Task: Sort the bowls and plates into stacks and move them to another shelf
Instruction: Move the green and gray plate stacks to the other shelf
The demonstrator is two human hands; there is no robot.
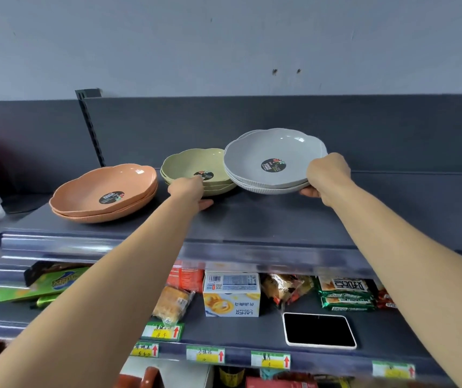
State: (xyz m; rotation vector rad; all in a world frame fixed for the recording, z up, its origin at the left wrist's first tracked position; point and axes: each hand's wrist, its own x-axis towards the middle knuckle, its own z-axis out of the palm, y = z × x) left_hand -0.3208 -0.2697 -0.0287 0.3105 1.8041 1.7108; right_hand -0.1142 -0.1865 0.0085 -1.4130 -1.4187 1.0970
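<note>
While right hand (327, 175) grips grey plates (271, 161), left hand (189, 189) clasps green bowls (196, 166) (box (232, 295) reads "LANDY").

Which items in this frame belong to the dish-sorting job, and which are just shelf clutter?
Job: orange plates, green bowls, grey plates, top shelf, left hand, right hand.
Clutter: cookie box, snack packets, dark-screened device, price tags.
</note>
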